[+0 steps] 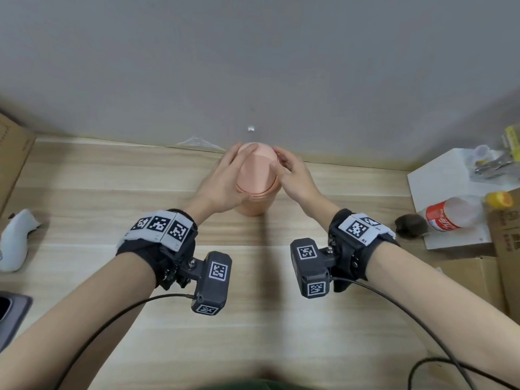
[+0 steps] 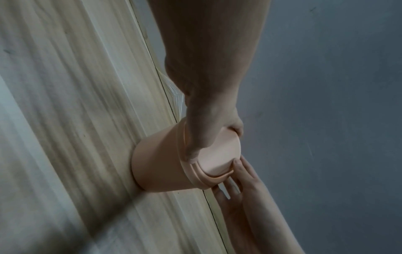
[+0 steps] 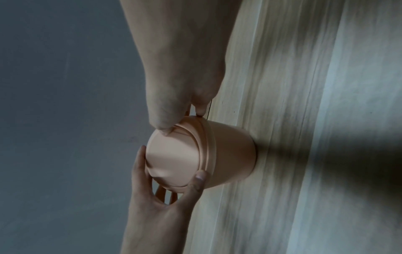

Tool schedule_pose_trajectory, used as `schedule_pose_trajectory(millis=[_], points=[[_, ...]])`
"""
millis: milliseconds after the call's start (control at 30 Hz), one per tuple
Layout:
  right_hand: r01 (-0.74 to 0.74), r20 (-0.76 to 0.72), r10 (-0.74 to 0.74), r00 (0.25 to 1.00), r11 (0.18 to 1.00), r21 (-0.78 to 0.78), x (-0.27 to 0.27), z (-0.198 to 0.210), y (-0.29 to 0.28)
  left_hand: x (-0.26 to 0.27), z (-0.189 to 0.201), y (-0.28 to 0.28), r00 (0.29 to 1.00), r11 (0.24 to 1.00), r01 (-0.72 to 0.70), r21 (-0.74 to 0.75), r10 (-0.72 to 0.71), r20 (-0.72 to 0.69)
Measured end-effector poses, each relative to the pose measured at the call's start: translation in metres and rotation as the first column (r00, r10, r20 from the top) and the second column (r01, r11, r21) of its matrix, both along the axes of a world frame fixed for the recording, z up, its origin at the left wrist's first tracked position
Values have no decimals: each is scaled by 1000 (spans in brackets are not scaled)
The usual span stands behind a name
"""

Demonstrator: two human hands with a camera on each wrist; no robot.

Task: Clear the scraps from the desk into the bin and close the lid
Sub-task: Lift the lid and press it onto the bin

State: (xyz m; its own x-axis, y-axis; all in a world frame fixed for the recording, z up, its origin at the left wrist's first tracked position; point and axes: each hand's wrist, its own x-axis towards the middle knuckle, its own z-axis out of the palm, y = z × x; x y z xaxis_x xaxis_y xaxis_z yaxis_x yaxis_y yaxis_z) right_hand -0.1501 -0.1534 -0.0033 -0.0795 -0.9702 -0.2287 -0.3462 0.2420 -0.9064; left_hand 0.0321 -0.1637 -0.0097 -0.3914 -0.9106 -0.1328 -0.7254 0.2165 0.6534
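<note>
The pink bin (image 1: pixel 254 190) stands upright at the far edge of the desk (image 1: pixel 112 192), at twelve o'clock from the person and just in front of the wall. Its domed lid (image 1: pixel 257 170) sits on top. The left hand (image 1: pixel 222 181) wraps the bin's nine o'clock side, thumb curled over the lid's rim, gripping it. The right hand (image 1: pixel 292 175) pinches the lid's rim at three o'clock with thumb and fingertips.

The bin looks light and narrow at the base, so uneven downward pressure from one side could tip it or skid it against the wall. A lid pressed crooked may seat on one side only (the wrist views show a slight gap along the rim). No scraps show on the bare desk nearby.
</note>
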Motion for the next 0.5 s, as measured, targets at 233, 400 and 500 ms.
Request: schedule_pose_trajectory(millis=[233, 400, 500], points=[[-23, 22, 23, 1000, 999, 23, -2, 0, 13, 2, -1, 7, 999, 1000, 27, 4, -27, -44], [26, 54, -34, 998, 991, 130, -9, 15, 27, 8, 10, 13, 999, 994, 35, 102, -38, 21], [100, 35, -106, 994, 987, 123, -18, 25, 35, 25, 14, 32, 989, 986, -105, 129, 118, -94]])
